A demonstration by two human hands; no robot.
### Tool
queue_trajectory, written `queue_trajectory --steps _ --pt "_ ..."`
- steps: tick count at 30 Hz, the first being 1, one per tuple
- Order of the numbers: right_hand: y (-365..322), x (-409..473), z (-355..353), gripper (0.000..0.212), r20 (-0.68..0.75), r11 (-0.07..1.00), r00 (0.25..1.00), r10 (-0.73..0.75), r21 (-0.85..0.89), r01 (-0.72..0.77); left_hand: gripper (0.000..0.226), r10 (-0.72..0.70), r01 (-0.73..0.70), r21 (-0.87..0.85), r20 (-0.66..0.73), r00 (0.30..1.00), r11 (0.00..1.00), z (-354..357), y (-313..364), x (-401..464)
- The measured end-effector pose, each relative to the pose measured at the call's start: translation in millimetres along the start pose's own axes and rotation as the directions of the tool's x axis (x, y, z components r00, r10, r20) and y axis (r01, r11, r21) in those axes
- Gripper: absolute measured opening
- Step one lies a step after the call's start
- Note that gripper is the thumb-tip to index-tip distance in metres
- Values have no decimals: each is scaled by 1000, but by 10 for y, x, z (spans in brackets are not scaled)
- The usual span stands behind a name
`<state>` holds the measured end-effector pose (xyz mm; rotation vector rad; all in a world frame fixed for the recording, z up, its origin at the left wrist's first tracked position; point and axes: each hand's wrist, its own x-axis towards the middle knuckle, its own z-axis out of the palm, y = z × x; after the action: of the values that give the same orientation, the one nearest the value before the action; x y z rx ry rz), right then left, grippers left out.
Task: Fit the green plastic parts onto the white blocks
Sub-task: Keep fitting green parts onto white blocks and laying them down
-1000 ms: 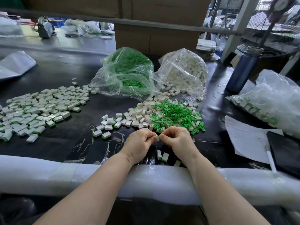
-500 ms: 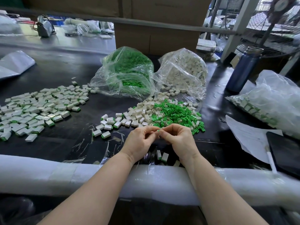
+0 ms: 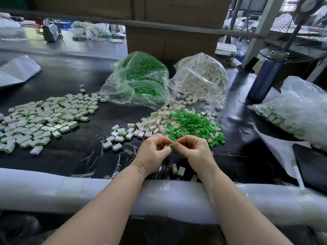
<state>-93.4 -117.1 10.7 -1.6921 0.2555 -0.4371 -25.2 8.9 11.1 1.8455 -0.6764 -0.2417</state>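
Note:
My left hand point(image 3: 154, 153) and my right hand point(image 3: 193, 152) meet fingertip to fingertip over the black table, pinching one small green plastic part point(image 3: 171, 146) between them. Whether a white block is hidden in the left fingers I cannot tell. Just beyond the hands lies a loose heap of green parts point(image 3: 192, 125) mixed with bare white blocks point(image 3: 155, 122). A wide spread of white blocks with green ends point(image 3: 44, 119) covers the table to the left. Two such blocks point(image 3: 177, 170) lie under my wrists.
A clear bag of green parts point(image 3: 139, 80) and a clear bag of white blocks point(image 3: 203, 76) stand behind the heap. A blue bottle point(image 3: 266, 75), another filled bag point(image 3: 297, 110), paper and a black tablet point(image 3: 311, 165) sit at right. A white foam roll point(image 3: 53, 190) lines the near edge.
Both hands have shifted slightly away from me and stayed together. The green part between the fingertips shows more clearly now. The heaps and bags have not moved.

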Motion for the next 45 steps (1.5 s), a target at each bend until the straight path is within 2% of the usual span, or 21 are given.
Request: queue_trajectory --steps 3,5,9,12,18,25,42,45 --pt "9 5 12 13 -16 1000 1000 -8 12 9 12 15 -14 -33 33 999 999 -8 19 5" --pt "12 8 32 11 38 1000 999 0 11 0 10 12 -9 -73 43 999 997 -11 30 0" --pt "0 11 39 27 167 998 986 2 -65 9 7 4 5 -119 78 997 993 -12 50 -12" --pt "11 21 15 25 206 1000 979 10 -8 -8 13 23 -15 -76 104 994 997 -12 55 -16" --pt "45 34 9 16 190 995 981 45 81 -61 19 32 -39 42 161 986 998 -3 26 -9" --pt "41 19 -9 15 165 998 985 50 22 -54 21 47 -65 89 191 980 994 9 1 4" --pt "46 25 -12 14 120 998 991 66 7 -68 13 35 -69 142 229 973 987 10 -28 7" --pt "38 14 -20 14 119 997 990 76 14 -78 24 11 -48 156 228 974 987 10 4 -3"
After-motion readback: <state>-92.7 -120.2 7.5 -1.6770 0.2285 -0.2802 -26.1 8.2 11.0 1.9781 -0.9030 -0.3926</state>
